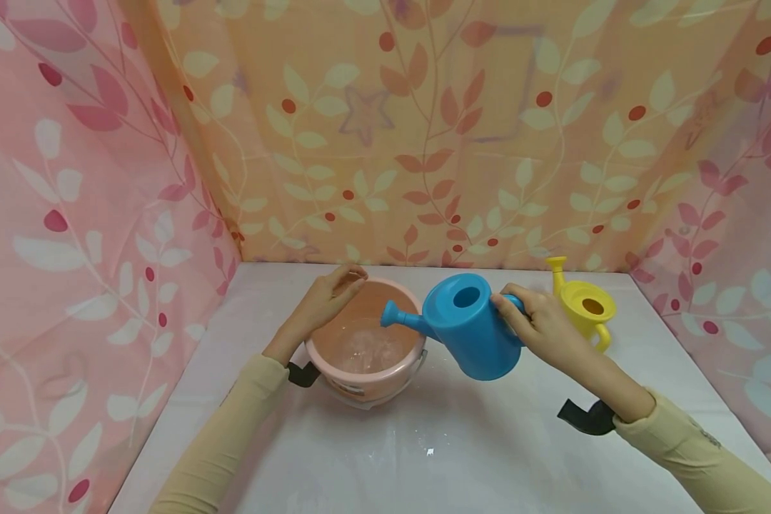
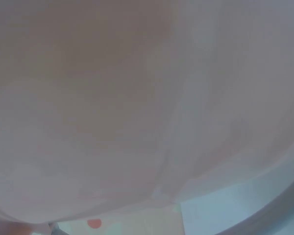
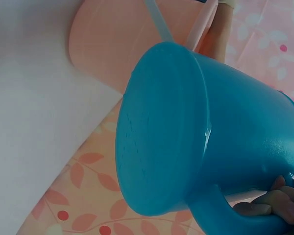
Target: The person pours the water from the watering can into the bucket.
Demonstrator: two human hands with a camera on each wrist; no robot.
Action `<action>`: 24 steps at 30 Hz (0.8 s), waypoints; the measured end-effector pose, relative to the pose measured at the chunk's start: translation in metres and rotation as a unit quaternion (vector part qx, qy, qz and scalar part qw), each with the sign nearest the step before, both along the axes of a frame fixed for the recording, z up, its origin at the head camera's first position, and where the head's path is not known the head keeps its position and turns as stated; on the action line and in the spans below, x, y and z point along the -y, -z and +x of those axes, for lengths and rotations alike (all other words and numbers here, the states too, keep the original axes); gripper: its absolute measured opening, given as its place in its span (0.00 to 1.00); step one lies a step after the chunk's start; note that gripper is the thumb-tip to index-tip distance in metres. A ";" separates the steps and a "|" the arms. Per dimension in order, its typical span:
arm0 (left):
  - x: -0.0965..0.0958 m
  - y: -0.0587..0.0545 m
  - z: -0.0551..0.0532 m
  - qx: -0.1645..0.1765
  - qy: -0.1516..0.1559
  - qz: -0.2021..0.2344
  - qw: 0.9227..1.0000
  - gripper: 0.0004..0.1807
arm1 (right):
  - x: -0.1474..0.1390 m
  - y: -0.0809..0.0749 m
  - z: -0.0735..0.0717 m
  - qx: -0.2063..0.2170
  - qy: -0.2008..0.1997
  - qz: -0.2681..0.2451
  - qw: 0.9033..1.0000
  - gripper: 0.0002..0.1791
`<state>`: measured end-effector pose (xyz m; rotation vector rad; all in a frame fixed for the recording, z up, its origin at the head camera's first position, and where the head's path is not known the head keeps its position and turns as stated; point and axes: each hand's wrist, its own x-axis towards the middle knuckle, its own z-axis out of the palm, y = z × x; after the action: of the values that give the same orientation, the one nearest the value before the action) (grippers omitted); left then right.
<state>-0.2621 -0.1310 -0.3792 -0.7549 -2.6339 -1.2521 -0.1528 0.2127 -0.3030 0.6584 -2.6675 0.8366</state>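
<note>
Blue watering can (image 3: 176,137), probably stiff but slippery wet, is best held by the handle (image 3: 225,215) the right hand (image 1: 540,321) grips, the left hand (image 1: 324,300) loose beside the bucket (image 1: 388,387).

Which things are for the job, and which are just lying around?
For the job:
- blue watering can, in the right hand
- pink bucket, beside the left hand

Just there:
- yellow watering can
- leafy cloth behind

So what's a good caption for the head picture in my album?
A right hand holds a tilted blue watering can, its spout over a pink bucket, yellow can nearby.
</note>
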 end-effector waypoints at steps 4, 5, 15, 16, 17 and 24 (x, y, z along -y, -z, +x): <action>0.000 0.000 0.001 -0.010 0.010 0.006 1.000 0.13 | 0.000 0.000 0.000 -0.002 -0.001 0.000 1.000 0.13; 0.000 0.000 0.001 -0.012 0.013 0.008 1.000 0.13 | 0.000 0.000 0.000 -0.002 -0.002 0.000 1.000 0.13; 0.002 0.003 -0.001 -0.024 0.020 0.002 1.000 0.21 | 0.000 -0.001 0.001 -0.003 -0.001 0.000 1.000 0.12; 0.002 0.003 -0.002 -0.028 0.022 -0.001 0.999 0.22 | 0.000 -0.001 0.001 -0.001 -0.002 0.000 1.000 0.12; 0.002 0.003 -0.002 -0.032 0.023 -0.006 0.999 0.23 | 0.000 -0.001 0.001 0.001 -0.002 -0.001 1.000 0.12; 0.003 0.003 -0.003 -0.039 0.029 -0.038 0.998 0.28 | 0.000 -0.002 0.000 0.012 -0.005 -0.004 1.000 0.12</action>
<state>-0.2652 -0.1337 -0.3827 -0.8799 -2.6270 -1.1169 -0.1527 0.2125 -0.3013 0.6646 -2.6832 0.8636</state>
